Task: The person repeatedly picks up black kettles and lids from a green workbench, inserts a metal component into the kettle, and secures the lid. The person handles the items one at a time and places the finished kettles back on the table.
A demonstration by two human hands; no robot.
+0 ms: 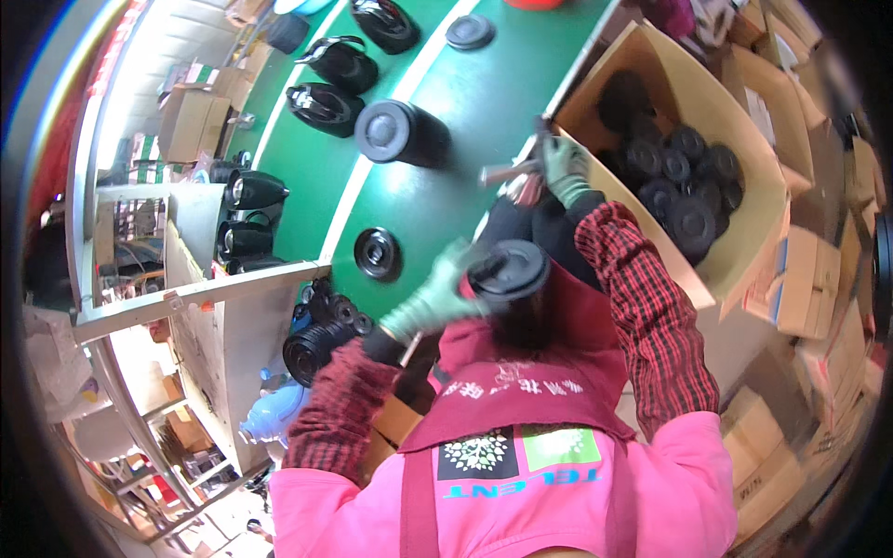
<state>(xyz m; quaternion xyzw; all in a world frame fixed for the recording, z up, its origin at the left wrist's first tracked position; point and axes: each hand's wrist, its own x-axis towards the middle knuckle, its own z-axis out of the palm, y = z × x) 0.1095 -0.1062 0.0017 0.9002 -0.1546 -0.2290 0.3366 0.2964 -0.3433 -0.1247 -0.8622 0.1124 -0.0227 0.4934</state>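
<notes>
My left hand (430,302), in a green glove, grips a black round pot body (507,272) with a ringed top, held close against my lap. My right hand (564,169), also green-gloved, is raised above it at the corner of a cardboard box (744,139). It holds a metal tool (510,173) with a short handle, pointing left over the edge of the green belt (446,186). The box holds several black round lids (690,181). Both forearms wear red-and-black checked sleeves.
Black kettle bodies (402,132) and flat black discs (377,252) lie along the green belt. A stack of black rings (316,346) sits under the belt's left end. More black kettles (253,192) stand on a white shelf at left. Cardboard cartons (809,279) pile up at right.
</notes>
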